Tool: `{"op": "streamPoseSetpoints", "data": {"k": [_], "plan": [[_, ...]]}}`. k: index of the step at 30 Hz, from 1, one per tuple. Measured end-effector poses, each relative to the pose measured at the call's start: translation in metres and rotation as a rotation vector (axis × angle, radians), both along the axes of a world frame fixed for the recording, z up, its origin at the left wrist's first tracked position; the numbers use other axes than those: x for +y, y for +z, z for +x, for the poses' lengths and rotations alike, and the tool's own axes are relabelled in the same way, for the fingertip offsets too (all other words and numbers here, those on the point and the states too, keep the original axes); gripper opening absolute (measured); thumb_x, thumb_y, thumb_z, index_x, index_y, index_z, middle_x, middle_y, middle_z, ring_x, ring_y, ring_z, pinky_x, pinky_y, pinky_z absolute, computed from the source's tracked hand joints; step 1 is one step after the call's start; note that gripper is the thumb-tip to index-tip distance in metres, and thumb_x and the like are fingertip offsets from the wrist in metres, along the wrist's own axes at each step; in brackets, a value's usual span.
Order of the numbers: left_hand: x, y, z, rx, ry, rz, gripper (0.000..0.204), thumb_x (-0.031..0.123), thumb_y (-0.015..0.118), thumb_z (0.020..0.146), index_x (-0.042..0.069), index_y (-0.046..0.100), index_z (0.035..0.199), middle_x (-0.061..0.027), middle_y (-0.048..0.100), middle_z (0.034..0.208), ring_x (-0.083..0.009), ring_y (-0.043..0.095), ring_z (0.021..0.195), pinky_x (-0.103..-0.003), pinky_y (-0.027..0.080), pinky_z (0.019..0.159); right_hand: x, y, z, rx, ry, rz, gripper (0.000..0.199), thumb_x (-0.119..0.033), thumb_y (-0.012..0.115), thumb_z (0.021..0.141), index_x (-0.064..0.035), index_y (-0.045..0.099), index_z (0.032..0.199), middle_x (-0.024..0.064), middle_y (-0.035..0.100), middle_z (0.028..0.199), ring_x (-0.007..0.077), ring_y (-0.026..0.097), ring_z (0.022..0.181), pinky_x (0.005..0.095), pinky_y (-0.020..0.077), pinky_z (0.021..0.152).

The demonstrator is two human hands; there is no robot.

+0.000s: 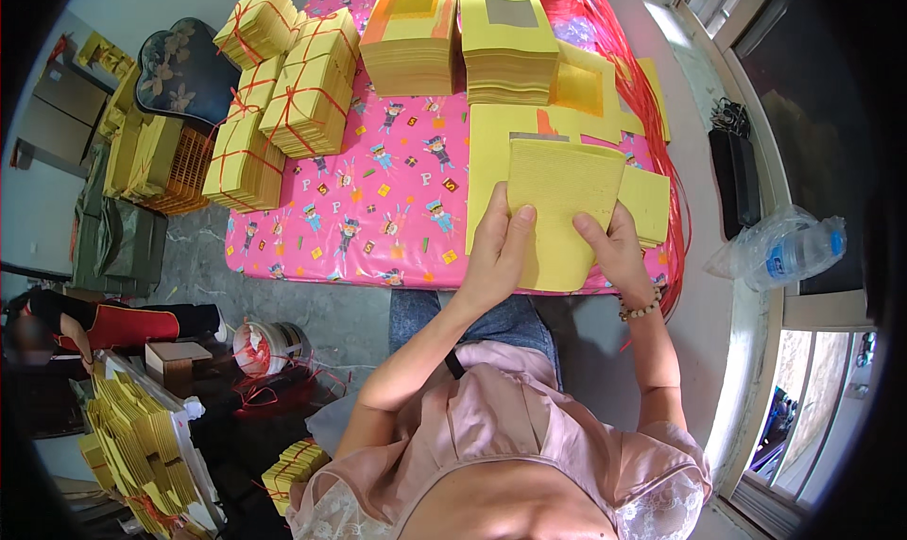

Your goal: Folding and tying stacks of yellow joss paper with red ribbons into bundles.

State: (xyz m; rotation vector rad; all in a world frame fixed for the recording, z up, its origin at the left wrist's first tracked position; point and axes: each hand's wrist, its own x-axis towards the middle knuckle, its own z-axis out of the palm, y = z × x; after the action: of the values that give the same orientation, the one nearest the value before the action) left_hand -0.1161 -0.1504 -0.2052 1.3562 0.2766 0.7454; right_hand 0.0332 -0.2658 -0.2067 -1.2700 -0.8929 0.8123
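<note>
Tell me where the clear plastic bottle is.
In the head view, the clear plastic bottle lies at the far right beside the window, well to the right of the right hand.

From where I stand, the left hand [501,247] and right hand [616,252] grip yellow paper [567,176] at its sides, over the pink tabletop [312,257]. Red-tied bundles [307,115] stand leftward; a clear bottle [794,259] lies near the window [803,398].

The yellow paper [567,181] looks plain and a bit bumpy. It is taller than wide, held between the left hand [501,242] and right hand [618,253].
</note>
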Motion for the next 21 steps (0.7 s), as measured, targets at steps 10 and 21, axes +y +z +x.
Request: {"op": "streamPoseSetpoints", "data": {"k": [10, 21], "plan": [[-0.007, 0.002, 0.002, -0.02, 0.047, -0.007, 0.026, 0.013, 0.041, 0.106, -0.001, 0.046, 0.127, -0.0077, 0.057, 0.111, -0.0113, 0.051, 0.104, -0.028, 0.043, 0.091, -0.003, 0.004, 0.0, -0.024, -0.013, -0.028, 0.041, -0.014, 0.065, 0.097, 0.0034, 0.052, 0.132, 0.0078, 0.064, 0.122, 0.0127, 0.06, 0.109, 0.0291, 0.049, 0.094], [-0.012, -0.01, 0.004, -0.01, 0.055, -0.045, 0.027, 0.014, 0.042, 0.105, -0.001, 0.045, 0.128, -0.0064, 0.057, 0.111, -0.0098, 0.05, 0.101, -0.026, 0.042, 0.09, 0.004, 0.01, 0.001, -0.03, -0.18, 0.01, 0.025, -0.015, 0.059, 0.101, 0.0022, 0.062, 0.119, 0.0025, 0.069, 0.108, 0.005, 0.06, 0.095, 0.0235, 0.0495, 0.083]]}}
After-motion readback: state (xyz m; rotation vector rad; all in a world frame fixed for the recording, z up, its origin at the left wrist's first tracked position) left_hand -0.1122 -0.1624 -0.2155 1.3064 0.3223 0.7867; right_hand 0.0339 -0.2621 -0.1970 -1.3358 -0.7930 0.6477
